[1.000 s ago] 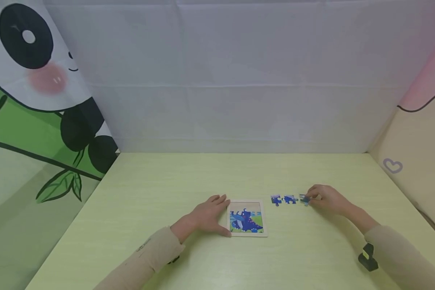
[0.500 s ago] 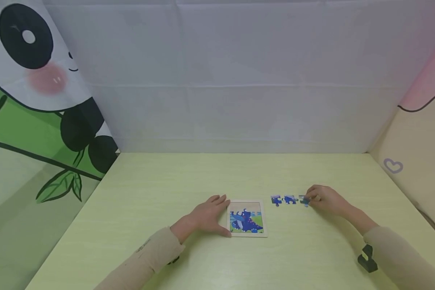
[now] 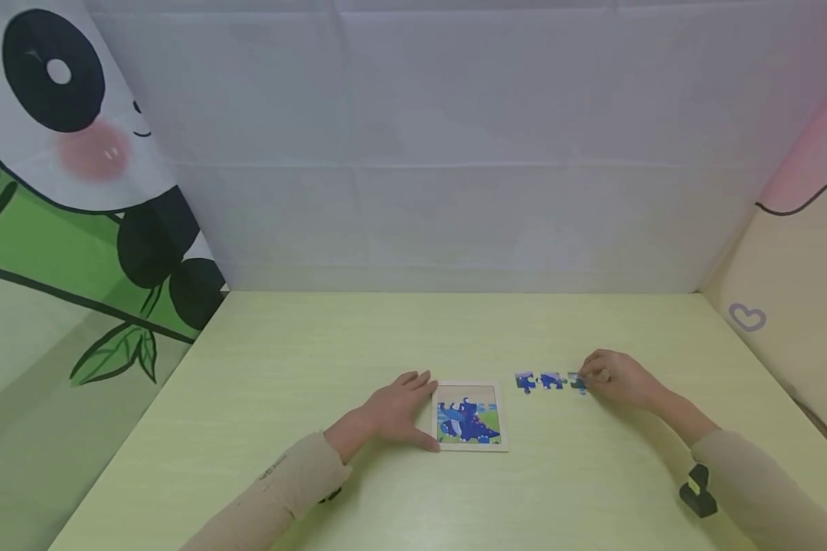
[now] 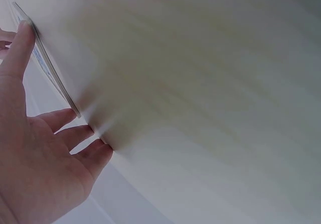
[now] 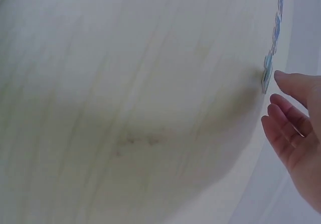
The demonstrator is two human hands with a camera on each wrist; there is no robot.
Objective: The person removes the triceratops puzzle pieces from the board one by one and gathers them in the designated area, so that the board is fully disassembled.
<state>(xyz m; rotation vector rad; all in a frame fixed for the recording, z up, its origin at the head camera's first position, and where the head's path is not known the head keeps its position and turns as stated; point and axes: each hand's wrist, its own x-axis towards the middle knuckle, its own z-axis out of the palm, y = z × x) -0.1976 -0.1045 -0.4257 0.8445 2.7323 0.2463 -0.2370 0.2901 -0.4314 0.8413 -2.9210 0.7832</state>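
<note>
Worktop in pale yellow-green spreads below me on the head view, its grain running in faint streaks that my wrist views pick up along with the soft shadows of the hands. Behind its far edge I see a white sheet, marked with straight fold creases. To the left rises a printed panel with a cartoon panda, a pink cheek patch, a green band and a leaf; to the right stands a cream-and-pink panel bearing a small purple heart. Near the middle of the worktop lies the puzzle frame, flat, a blue dinosaur picture filling its lower part and bare backing showing along the top. My left hand rests at its left side, fingers spread wide, thumb at the near corner and forefinger at the far one. Right of the frame, three loose pieces lie in a row, apart from it. My right hand is at the rightmost one, fingers bent and tips right by its edge; I cannot tell whether they pinch it. Beige sleeves cover both forearms, and a black device sits by the right cuff.
</note>
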